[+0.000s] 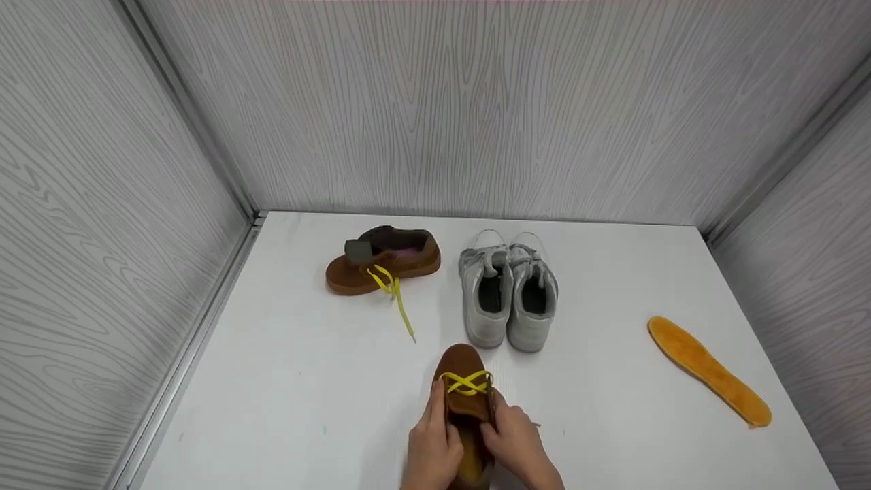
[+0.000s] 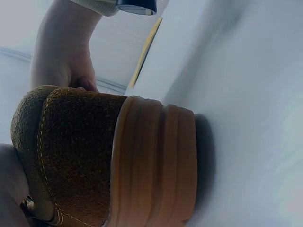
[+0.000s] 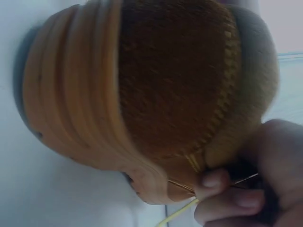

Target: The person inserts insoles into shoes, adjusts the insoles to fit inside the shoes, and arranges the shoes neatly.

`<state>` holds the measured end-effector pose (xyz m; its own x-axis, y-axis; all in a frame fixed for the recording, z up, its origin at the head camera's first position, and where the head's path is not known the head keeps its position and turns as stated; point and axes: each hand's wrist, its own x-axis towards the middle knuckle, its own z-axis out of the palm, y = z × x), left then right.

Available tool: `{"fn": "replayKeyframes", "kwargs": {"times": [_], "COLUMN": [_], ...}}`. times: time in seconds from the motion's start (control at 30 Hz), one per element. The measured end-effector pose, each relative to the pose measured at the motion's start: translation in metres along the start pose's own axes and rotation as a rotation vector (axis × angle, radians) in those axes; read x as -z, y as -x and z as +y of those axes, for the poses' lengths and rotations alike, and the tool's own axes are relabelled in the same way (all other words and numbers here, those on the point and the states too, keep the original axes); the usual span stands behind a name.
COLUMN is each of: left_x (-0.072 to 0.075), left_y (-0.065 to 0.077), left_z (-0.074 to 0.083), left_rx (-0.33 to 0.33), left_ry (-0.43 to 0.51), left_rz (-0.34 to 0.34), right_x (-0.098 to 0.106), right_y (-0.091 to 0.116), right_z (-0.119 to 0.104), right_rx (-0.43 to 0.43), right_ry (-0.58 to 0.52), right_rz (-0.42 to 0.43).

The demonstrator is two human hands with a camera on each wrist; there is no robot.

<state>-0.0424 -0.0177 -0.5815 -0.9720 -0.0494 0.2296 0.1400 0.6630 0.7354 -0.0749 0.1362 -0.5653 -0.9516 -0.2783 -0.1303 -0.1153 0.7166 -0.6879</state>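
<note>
Shoe (image 1: 469,408), toe pointing away from me, long axis running between my left hand (image 1: 433,444) and right hand (image 1: 517,439); equally near, they pinch opposite sides of its opening.

Pale wood-grain walls enclose a white table

The back wall (image 1: 435,109), left wall (image 1: 75,204) and right wall (image 1: 823,231) bear grey, wavy grain. Grey trim (image 1: 184,102) lines the left corner and a grey rail (image 1: 194,350) edges the table (image 1: 286,388). Soft light leaves faint shadows.

Head view looks down; close wrist views share one shoe (image 2: 102,156).
</note>
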Motion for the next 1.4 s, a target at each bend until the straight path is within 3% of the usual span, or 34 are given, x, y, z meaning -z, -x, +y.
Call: {"fn": "replayKeyframes", "kwargs": {"times": [0.13, 0.27, 0.53, 0.73, 0.93, 1.17, 1.4], "left_x": [0.0, -0.001, -0.002, -0.004, -0.001, 0.006, 0.01], "left_y": [0.001, 0.0, 0.002, 0.002, -0.002, -0.006, 0.001], "left_z": [-0.001, -0.002, -0.002, -0.002, -0.003, -0.001, 0.017], "left_rx": [-0.035, -0.068, 0.006, -0.042, -0.054, -0.056, -0.083], "left_ry": [-0.012, -0.009, 0.029, 0.003, -0.002, 0.046, 0.097], "left_rz": [0.011, 0.03, 0.016, 0.077, 0.045, 0.022, -0.06], "right_x": [-0.007, -0.011, -0.012, -0.013, -0.015, -0.012, 0.006], "right_y": [-0.001, 0.0, 0.002, 0.001, 0.0, 0.002, 0.021], "right_z": [-0.001, -0.001, 0.004, 0.0, -0.003, 0.001, 0.006], "right_rx": [-0.05, -0.039, 0.011, -0.005, 0.0, 0.005, -0.025], "right_ry": [0.048, 0.115, 0.057, 0.103, 0.181, 0.004, -0.177], "right_rz": [0.005, 0.04, 0.07, 0.1, 0.146, 0.127, 0.163]}}
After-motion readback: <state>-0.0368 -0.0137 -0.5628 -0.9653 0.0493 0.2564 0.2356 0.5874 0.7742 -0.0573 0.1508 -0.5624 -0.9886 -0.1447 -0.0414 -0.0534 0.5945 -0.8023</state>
